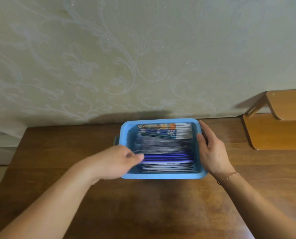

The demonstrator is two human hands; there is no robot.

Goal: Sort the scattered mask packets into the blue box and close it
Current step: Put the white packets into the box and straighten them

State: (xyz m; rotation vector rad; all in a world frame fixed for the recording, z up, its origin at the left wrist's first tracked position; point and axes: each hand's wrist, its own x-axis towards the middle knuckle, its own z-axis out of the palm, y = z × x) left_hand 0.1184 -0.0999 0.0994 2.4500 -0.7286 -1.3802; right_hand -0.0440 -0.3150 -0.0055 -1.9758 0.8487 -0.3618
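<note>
Mask packets (164, 147) are filed upright in the blue box (161, 175) at the tabletop's (143, 204) far edge; right hand (212, 152) is laid flat, braced on its side, left hand (119, 161), blurred with grip unreadable, is best used pressing rows level before lidding.

The box (124, 133) is light blue. The packets (166, 147) inside it run in bands: white with orange and blue print at the far end, grey-silver in the middle, then violet-blue stripes, then plain white nearest. The table (143, 204) is reddish-brown wood grain, the shelf (274, 133) lighter orange-brown. The wallpaper (109, 57) is pale cream-green with silvery swirling scrolls. A thin reddish bracelet (230, 176) circles one wrist.
</note>
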